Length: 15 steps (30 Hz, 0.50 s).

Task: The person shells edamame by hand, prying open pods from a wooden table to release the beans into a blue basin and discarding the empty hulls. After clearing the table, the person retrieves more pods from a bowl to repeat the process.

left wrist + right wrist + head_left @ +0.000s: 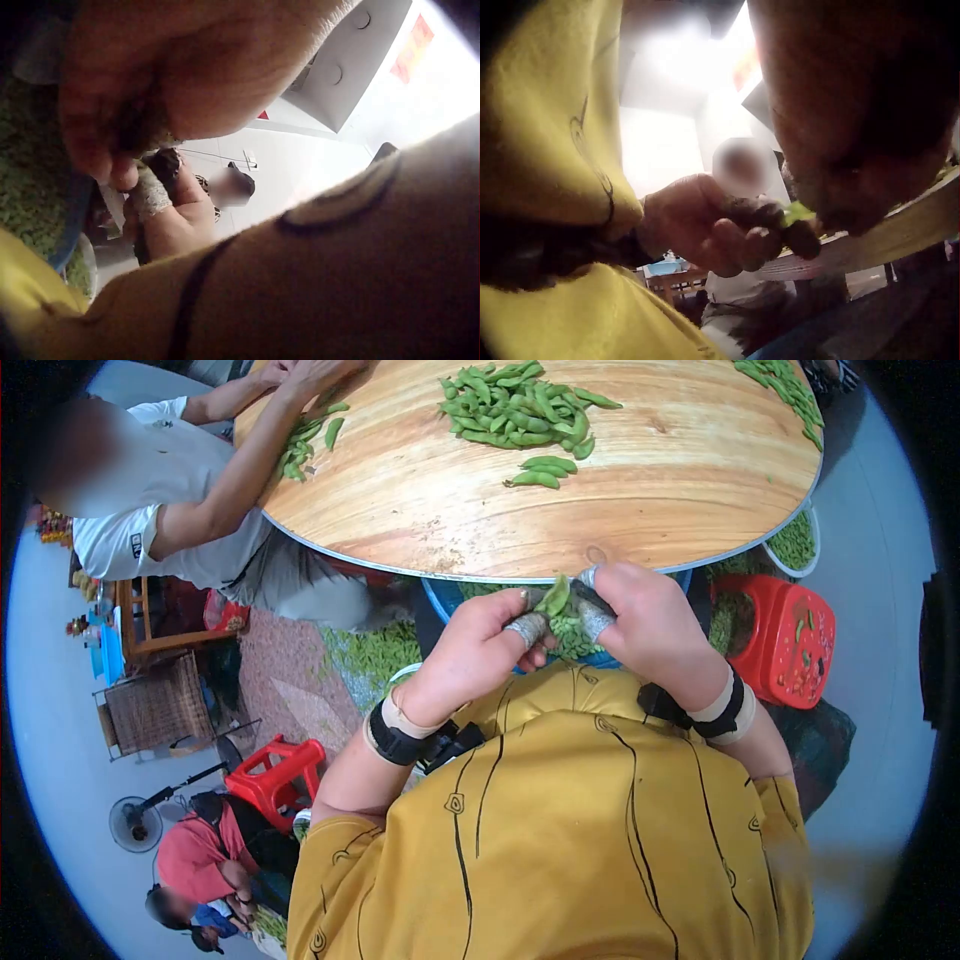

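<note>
Both hands meet just in front of the table edge, over a blue basin (437,600). A green soybean pod (555,596) stands up between them, its lower end pinched by the left hand (480,645). Wrappings cover the left thumb and fingertip. The right hand (658,618), with a grey-wrapped thumb and forefinger, grips the pod from the other side. Shelled green beans (572,638) show under the fingers. In the right wrist view, a bright bit of the pod (799,214) sticks out between the dark fingertips.
On the wooden table (400,510) lies a heap of soybean pods (520,405), with a few pods (540,472) nearer. Another person (190,510) sits at left. At right are a red stool (785,640) and a white-rimmed bowl (795,545) of beans. Pods (375,655) cover the floor at left.
</note>
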Each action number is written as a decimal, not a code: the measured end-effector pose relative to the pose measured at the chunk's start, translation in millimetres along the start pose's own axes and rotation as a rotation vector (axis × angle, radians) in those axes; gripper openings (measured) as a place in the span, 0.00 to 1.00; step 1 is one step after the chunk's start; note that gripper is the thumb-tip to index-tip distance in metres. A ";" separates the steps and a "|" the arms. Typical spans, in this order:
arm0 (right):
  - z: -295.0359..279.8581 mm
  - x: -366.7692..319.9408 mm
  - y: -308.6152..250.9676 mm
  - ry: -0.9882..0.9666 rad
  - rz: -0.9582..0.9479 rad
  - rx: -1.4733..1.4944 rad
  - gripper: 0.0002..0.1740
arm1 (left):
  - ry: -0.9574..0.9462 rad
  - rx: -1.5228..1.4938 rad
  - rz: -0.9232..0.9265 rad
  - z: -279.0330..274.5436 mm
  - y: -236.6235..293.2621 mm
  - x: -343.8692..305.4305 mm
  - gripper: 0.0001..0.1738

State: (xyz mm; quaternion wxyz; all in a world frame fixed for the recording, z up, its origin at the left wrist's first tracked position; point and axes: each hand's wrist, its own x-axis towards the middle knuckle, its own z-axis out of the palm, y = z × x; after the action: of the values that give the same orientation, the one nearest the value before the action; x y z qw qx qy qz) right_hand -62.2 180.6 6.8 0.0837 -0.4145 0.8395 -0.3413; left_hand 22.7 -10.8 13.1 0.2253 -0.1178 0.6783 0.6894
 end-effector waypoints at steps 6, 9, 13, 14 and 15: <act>-4.3 -0.9 -12.7 0.065 -0.048 0.040 0.11 | 0.160 0.264 -0.035 -1.2 -5.7 -1.1 0.07; 4.1 5.8 -6.4 0.048 -0.128 0.092 0.11 | 0.129 0.396 0.061 1.8 4.0 -3.1 0.06; 0.8 6.5 4.7 -0.104 -0.145 0.133 0.11 | 0.077 0.571 0.285 1.6 -1.3 -3.5 0.04; -0.7 5.7 5.0 -0.142 -0.150 0.157 0.10 | 0.047 0.585 0.310 1.6 -4.8 -2.8 0.03; -1.5 5.1 4.3 -0.179 -0.152 0.181 0.10 | 0.053 0.582 0.311 2.1 -5.4 -2.4 0.03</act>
State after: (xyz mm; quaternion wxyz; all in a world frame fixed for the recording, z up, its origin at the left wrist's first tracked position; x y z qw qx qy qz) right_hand -68.9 179.3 5.9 0.1692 -0.4966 0.7605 -0.3826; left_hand 27.7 -9.3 9.6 0.1237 0.0386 0.8624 0.4894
